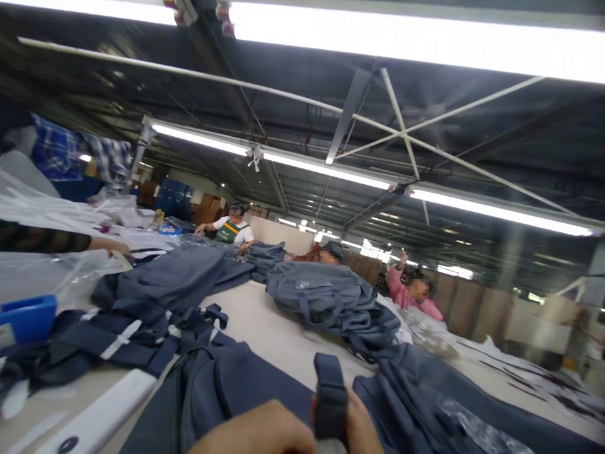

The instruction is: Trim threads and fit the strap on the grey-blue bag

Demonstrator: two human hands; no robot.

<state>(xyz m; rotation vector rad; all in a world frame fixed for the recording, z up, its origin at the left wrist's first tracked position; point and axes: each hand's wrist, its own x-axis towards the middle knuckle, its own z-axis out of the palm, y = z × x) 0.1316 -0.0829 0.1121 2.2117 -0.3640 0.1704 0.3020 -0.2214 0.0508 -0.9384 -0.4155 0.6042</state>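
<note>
At the bottom edge, my right hand (pixel 363 427) is closed round a folded dark navy webbing strap (pixel 329 394), which stands upright with a dark band or buckle across it. My left hand (pixel 259 430) is just left of the strap, its fingers curled in. What those fingers grip, if anything, is hidden at the lower frame edge. Behind both hands lies a dark navy fabric bag (pixel 255 378) with curved seams. More navy fabric (pixel 416 391) is bunched to the right, with a clear plastic piece on it.
Stacked bags (pixel 326 290) stand mid-table. Navy straps (pixel 127 331) lie left, beside a blue bin (pixel 28 318) and a long white object (pixel 101 410). Another person's hand (pixel 108 244) reaches in from the left. Several people work beyond the table (pixel 246 302).
</note>
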